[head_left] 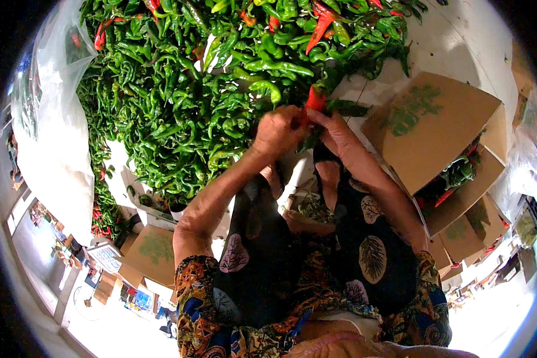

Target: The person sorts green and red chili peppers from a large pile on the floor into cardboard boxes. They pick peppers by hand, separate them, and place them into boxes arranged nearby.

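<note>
My left hand [279, 130] and my right hand [335, 130] meet in front of my knees at a red chili pepper [316, 99]. The fingers of my left hand are closed around its lower part, and my right thumb and fingers pinch it from the other side. Its far end points away from me; the near end is hidden by the fingers. Just beyond and to the left spreads a broad heap of green chili peppers [161, 101], with a few red ones such as a red pepper [321, 27] among them.
An open cardboard box [438, 128] on the right holds red and green peppers. Between my feet sits a small container with dry greenish scraps [315, 207]. Clear plastic sheeting [56, 125] hangs at the left. Another cardboard box [152, 253] stands at the lower left.
</note>
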### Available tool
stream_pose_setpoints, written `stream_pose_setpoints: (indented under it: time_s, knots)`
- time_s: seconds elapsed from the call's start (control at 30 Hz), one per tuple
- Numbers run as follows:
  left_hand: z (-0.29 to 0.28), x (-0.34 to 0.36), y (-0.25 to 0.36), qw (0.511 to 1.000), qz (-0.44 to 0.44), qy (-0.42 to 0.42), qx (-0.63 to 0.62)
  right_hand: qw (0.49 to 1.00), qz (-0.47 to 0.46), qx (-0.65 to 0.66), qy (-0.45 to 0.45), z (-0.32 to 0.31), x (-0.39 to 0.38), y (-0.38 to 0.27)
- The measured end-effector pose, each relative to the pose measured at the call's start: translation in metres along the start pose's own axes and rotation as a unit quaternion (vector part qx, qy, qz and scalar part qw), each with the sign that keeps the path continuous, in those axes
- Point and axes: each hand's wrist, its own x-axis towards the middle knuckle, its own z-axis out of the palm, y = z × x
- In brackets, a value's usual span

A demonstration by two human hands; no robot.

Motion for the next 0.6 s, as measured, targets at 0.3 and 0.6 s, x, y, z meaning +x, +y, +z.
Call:
stream_pose_setpoints:
  time_s: [0.3,0.6]
  knots:
    - [-0.044,0.113,0.040,0.951,0.119,0.140,0.249,0.997,-0.042,-0.034,0.061,-0.023,-0.013,-0.008]
    - [-0.004,0.169,0.045,0.969,-0.011,0.111,0.221,0.992,-0.092,-0.069,0.055,-0.035,-0.017,-0.005]
